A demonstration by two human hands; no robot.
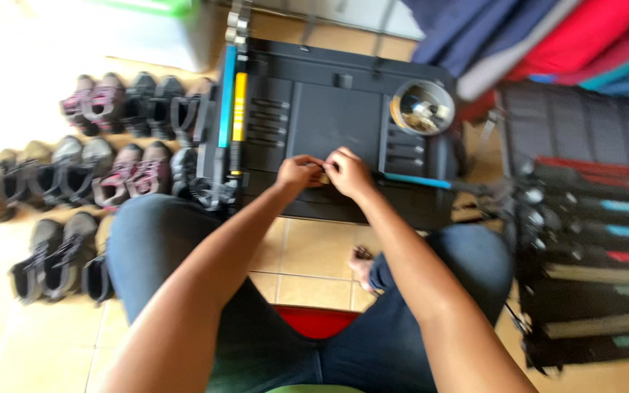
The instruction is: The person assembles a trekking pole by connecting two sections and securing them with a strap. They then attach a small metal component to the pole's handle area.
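Both hands meet over the near edge of a black tray (329,116). The left hand (298,173) and right hand (349,173) pinch a small tan piece (324,177) between their fingertips, grip clamped on it. A metal bowl (422,108) sits at two o'clock; rows of shoes (96,175) lie at nine o'clock.

Home floor (tiles (314,251), rows of shoes (111,178))

No packages, labels, signs, screens visible.
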